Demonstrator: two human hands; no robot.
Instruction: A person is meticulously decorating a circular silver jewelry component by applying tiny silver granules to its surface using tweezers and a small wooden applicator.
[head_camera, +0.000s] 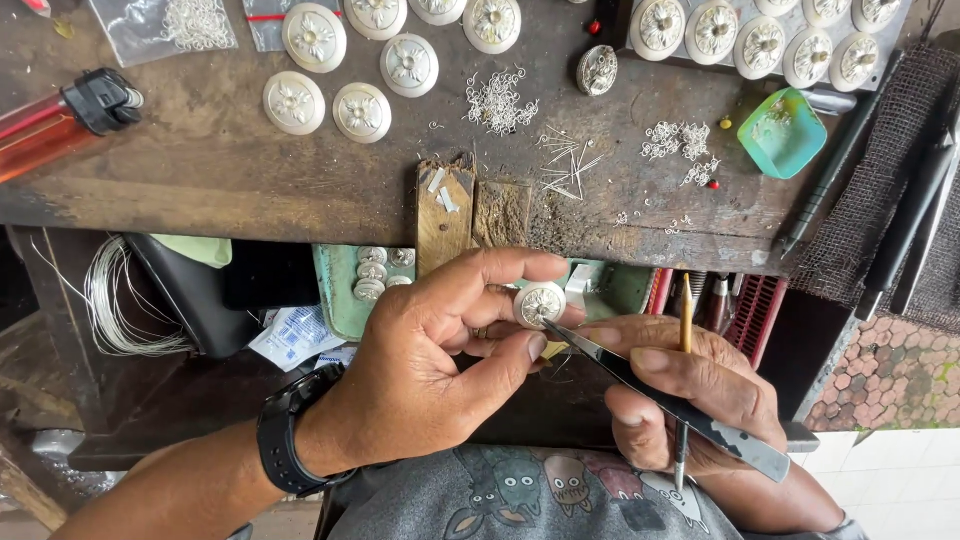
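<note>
The left hand, a black watch on its wrist, is closed round a small round silver disc, thumb and forefinger pinching it by the rim just below the wooden peg that juts from the front edge of the counter. The disc looks light and stiff, but its raised flower pattern is fine work that would likely dent or smear under pressure, and the polished metal is probably slippery, so the rim seems the safe place to hold it, as the fingers do now. To the right of the peg, the right hand is curled shut on dark metal tweezers, whose tip meets the lower edge of the disc; the same hand also keeps a thin brush-like stick tucked upright between its fingers. Up on the counter, left of the peg, lie a red lighter and several finished discs; above and right of the peg sit heaps of tiny silver rings, loose wire pins, a green dish and a row of more discs. Below the counter, left of the peg, hangs a coil of wire. The peg itself crowds the disc closely from above; nothing else stands between the hands.
</note>
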